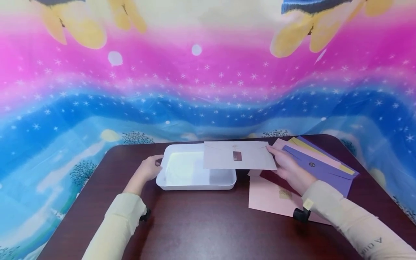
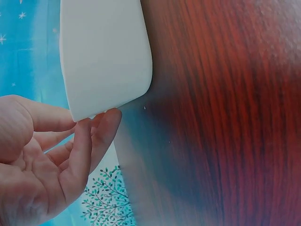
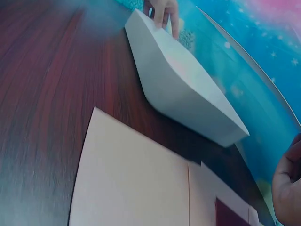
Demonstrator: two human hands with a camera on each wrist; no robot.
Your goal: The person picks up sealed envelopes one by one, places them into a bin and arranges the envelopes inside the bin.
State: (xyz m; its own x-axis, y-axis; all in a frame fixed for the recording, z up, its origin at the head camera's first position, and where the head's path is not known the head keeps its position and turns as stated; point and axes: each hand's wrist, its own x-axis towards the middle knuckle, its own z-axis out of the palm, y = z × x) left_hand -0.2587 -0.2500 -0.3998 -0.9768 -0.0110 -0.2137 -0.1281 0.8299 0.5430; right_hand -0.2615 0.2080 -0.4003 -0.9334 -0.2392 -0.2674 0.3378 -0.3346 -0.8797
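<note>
My left hand (image 1: 149, 170) grips the left end of a white rectangular tray (image 1: 195, 187). In the left wrist view the thumb lies at the tray's rim and the curled fingers (image 2: 83, 146) are against its end wall. My right hand (image 1: 287, 167) pinches a pale envelope (image 1: 221, 157) by its right end, thumb on top. This envelope lies flat in the air over the tray's right part, a small dark red label on its face, and hides some of the tray's inside.
Right of the tray, a pink envelope (image 1: 266, 196) lies on the dark wooden table (image 1: 201, 231), partly under my right forearm. Behind it fans a pile with a purple envelope (image 1: 328, 169) and a yellow envelope (image 1: 303, 144). A patterned cloth (image 1: 208, 94) hangs behind the table.
</note>
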